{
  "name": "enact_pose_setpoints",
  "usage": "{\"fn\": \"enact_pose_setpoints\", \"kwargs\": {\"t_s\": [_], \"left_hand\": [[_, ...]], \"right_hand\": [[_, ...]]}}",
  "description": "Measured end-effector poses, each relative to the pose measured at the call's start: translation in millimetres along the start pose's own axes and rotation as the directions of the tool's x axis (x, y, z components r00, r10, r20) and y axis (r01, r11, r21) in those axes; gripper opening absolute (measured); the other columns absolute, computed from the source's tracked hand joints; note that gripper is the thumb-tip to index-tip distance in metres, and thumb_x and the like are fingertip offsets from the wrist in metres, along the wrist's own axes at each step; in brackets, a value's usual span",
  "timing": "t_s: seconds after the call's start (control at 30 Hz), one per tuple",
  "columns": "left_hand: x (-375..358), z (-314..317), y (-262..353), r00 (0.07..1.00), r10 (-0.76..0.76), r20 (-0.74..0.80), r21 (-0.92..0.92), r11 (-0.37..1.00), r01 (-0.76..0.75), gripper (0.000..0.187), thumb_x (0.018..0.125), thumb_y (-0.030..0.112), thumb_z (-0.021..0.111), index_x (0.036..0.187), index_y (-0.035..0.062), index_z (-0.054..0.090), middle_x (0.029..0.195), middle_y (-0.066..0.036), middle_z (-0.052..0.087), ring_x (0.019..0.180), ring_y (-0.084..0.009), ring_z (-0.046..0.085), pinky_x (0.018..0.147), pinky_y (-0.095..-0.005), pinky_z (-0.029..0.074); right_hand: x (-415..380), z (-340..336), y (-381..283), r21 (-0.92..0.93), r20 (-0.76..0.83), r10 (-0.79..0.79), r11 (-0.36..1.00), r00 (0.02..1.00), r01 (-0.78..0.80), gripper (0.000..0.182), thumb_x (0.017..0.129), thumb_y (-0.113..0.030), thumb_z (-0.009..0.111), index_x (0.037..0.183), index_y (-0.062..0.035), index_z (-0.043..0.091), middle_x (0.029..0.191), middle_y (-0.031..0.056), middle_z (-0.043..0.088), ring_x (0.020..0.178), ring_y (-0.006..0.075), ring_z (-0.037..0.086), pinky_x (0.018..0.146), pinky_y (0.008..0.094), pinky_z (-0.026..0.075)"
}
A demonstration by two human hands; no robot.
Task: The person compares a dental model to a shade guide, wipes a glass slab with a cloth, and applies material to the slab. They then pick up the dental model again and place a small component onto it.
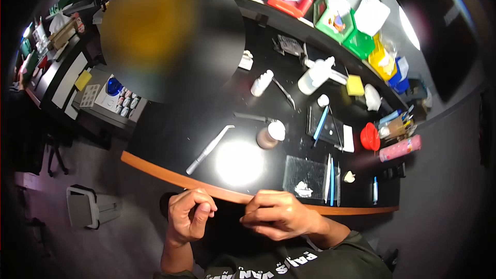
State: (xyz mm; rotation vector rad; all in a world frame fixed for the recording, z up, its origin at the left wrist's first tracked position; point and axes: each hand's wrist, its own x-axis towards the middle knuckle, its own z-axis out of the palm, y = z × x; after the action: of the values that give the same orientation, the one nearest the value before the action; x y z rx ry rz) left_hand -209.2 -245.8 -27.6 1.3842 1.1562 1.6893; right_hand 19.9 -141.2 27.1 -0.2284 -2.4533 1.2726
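Note:
My left hand point(191, 214) is at the table's front edge, its fingers curled in and its thumb bent; whatever it may hold is hidden. To its right, apart from it, my right hand point(276, 214) has its fingers bent together, and nothing can be made out between them. Beyond my hands lie silver tweezers point(210, 150) on the black table, beside a bright round patch of light. A brown jar with a white top point(269, 135) stands past that light. Right of it lies a glass plate point(305, 175) with white material on it, next to several thin tools point(332, 181).
The table's orange edge point(165, 174) runs before me. White bottles point(315, 76), a red cup point(369, 136), a pink case point(401, 148) and a yellow sponge point(355, 86) stand farther right. Coloured bins point(336, 20) line the back. A blurred round shape covers the upper left.

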Motion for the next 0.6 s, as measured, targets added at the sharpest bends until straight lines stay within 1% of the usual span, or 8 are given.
{"fn": "enact_pose_setpoints", "kwargs": {"t_s": [0.17, 0.23, 0.3, 0.37, 0.43, 0.47, 0.53, 0.6], "left_hand": [[14, -47, 34, 0.993, -0.063, -0.096, 0.049, 0.996, 0.068, 0.013, 0.100, 0.003, 0.067, 0.088, -0.0028, 0.071, 0.076, -0.011, 0.072, 0.065, -0.0161, 0.070, 0.061, -0.0255, 0.053], [7, -64, 64, 0.971, -0.157, -0.181, -0.029, 0.988, 0.154, 0.015, 0.102, 0.004, 0.066, 0.093, -0.0063, 0.072, 0.077, -0.012, 0.072, 0.070, -0.0160, 0.071, 0.067, -0.0258, 0.056], [-8, -85, 103, 0.917, -0.309, -0.250, -0.021, 0.949, 0.314, 0.015, 0.102, 0.003, 0.064, 0.095, -0.0063, 0.073, 0.079, -0.012, 0.073, 0.074, -0.0170, 0.072, 0.070, -0.0265, 0.056], [-31, -109, 129, 0.905, -0.276, -0.324, 0.017, 0.955, 0.297, 0.015, 0.103, 0.003, 0.063, 0.098, -0.0063, 0.074, 0.083, -0.013, 0.075, 0.078, -0.0171, 0.073, 0.074, -0.0277, 0.057], [-52, -129, 173, 0.857, -0.321, -0.403, -0.068, 0.944, 0.322, 0.016, 0.103, 0.001, 0.061, 0.102, -0.0067, 0.074, 0.088, -0.013, 0.077, 0.081, -0.0169, 0.073, 0.075, -0.0289, 0.057], [-61, -142, 201, 0.825, -0.360, -0.435, -0.011, 0.919, 0.395, 0.016, 0.103, 0.003, 0.060, 0.101, -0.0053, 0.074, 0.086, -0.012, 0.076, 0.080, -0.0157, 0.073, 0.075, -0.0291, 0.057], [-85, -171, 251, 0.837, -0.297, -0.460, 0.124, 0.912, 0.392, 0.014, 0.103, 0.005, 0.062, 0.100, -0.0036, 0.072, 0.085, -0.011, 0.075, 0.080, -0.0132, 0.071, 0.075, -0.0291, 0.056], [-125, -186, 285, 0.786, -0.261, -0.560, 0.011, 0.947, 0.322, 0.015, 0.103, 0.008, 0.061, 0.096, -0.0022, 0.069, 0.081, -0.008, 0.071, 0.077, -0.0109, 0.068, 0.073, -0.0289, 0.054]], "right_hand": [[79, 19, -26, -0.020, 0.194, -0.005, 1.000, 0.981, 0.009, 0.023, 0.082, -0.004, 0.078, 0.104, -0.0016, 0.074, 0.098, 0.0111, 0.067, 0.089, 0.0297, 0.068, 0.077, 0.0404, 0.056], [106, 26, -56, -0.030, 0.237, -0.012, 0.999, 0.971, 0.020, 0.021, 0.083, -0.005, 0.079, 0.103, -0.0018, 0.073, 0.097, 0.0117, 0.067, 0.089, 0.0304, 0.068, 0.076, 0.0410, 0.055], [134, 31, -92, -0.068, 0.243, -0.043, 0.996, 0.969, 0.061, 0.015, 0.086, -0.005, 0.076, 0.101, -0.0029, 0.073, 0.098, 0.0121, 0.067, 0.087, 0.0312, 0.067, 0.074, 0.0408, 0.055], [163, 44, -125, -0.032, 0.236, -0.112, 0.992, 0.965, 0.123, 0.018, 0.081, -0.009, 0.075, 0.097, -0.0052, 0.068, 0.096, 0.0122, 0.062, 0.089, 0.0323, 0.065, 0.074, 0.0443, 0.054], [195, 51, -175, 0.021, 0.261, -0.061, 0.998, 0.963, 0.057, 0.018, 0.082, -0.010, 0.075, 0.099, -0.0056, 0.069, 0.094, 0.0111, 0.062, 0.086, 0.0299, 0.066, 0.069, 0.0421, 0.054], [210, 63, -192, 0.021, 0.253, -0.106, 0.994, 0.962, 0.104, 0.017, 0.084, -0.009, 0.076, 0.099, -0.0062, 0.071, 0.095, 0.0097, 0.064, 0.083, 0.0280, 0.067, 0.068, 0.0394, 0.055], [236, 87, -231, 0.043, 0.262, -0.156, 0.988, 0.952, 0.150, 0.016, 0.084, -0.006, 0.079, 0.098, -0.0069, 0.074, 0.096, 0.0086, 0.067, 0.080, 0.0260, 0.070, 0.067, 0.0364, 0.057], [259, 116, -270, 0.093, 0.351, -0.181, 0.983, 0.919, 0.159, 0.019, 0.081, -0.002, 0.081, 0.098, -0.0071, 0.076, 0.095, 0.0092, 0.069, 0.081, 0.0263, 0.071, 0.067, 0.0364, 0.057]]}}
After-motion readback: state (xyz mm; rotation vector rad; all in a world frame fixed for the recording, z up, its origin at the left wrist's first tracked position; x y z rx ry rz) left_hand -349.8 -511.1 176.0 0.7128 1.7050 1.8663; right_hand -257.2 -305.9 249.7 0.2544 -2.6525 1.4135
